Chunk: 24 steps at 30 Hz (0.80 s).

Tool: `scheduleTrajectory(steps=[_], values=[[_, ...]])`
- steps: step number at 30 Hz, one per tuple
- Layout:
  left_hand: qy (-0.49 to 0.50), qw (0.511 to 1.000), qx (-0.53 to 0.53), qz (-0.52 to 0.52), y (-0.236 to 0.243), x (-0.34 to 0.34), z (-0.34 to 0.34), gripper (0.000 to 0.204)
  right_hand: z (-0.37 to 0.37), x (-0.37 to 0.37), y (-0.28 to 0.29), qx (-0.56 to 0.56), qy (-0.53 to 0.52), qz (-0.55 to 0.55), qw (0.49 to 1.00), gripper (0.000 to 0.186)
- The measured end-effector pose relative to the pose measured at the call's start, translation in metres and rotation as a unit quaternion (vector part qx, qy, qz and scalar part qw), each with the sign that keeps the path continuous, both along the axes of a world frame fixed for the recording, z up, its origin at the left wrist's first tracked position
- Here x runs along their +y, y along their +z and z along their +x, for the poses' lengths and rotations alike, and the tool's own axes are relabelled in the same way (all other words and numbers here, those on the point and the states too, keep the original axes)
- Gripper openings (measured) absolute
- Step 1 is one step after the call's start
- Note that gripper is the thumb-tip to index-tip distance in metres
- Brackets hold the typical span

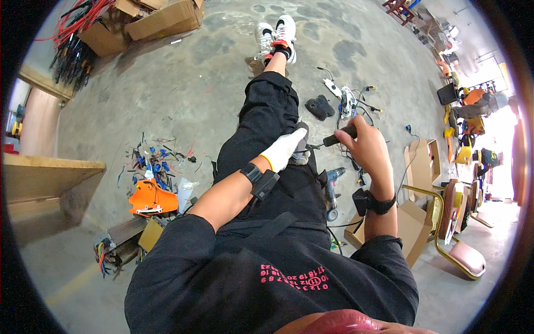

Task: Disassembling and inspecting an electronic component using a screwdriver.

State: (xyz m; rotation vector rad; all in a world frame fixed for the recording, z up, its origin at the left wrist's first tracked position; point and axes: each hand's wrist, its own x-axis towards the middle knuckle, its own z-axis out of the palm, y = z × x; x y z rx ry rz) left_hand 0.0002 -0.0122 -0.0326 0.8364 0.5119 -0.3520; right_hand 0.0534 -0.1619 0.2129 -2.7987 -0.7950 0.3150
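My left hand (pixel 282 149), in a white glove, is closed around a dark grey, elongated part (pixel 302 136) above my lap. Its exact kind is unclear, since the glove covers much of it. To the right, my bare right hand (pixel 364 143) grips a black-handled tool (pixel 340 136). The tool's thin dark front end points left toward the grey part; whether they touch I cannot tell. A cordless drill (pixel 332 189) is beside my right thigh. Beyond my right hand, a crumpled black item (pixel 320 107) lies near white parts with black cables (pixel 347 101).
Left on the floor are wire scraps (pixel 156 158), an orange plastic shell (pixel 153 197) and a metal box with coloured wires (pixel 119 236). Cardboard boxes (pixel 164 23) stand far left. Nearby right are an open carton (pixel 425 167) and a metal-framed chair (pixel 467 259).
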Motion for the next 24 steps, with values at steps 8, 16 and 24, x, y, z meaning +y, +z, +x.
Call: scheduleTrajectory(steps=[8, 16, 24], values=[[0.01, 0.999, -0.004, -0.05, 0.019, 0.0, -0.004, 0.04, -0.013, -0.012, -0.005, -0.071, 0.055, 0.084, 0.992, 0.043], [0.009, 1.0, 0.005, -0.021, 0.008, 0.001, -0.002, 0.039, -0.003, -0.014, 0.002, 0.097, 0.097, 0.083, 0.987, 0.031], [-0.016, 0.999, -0.027, 0.008, 0.018, 0.0, -0.005, 0.039, -0.005, -0.001, -0.006, -0.009, -0.029, -0.051, 0.998, 0.032]])
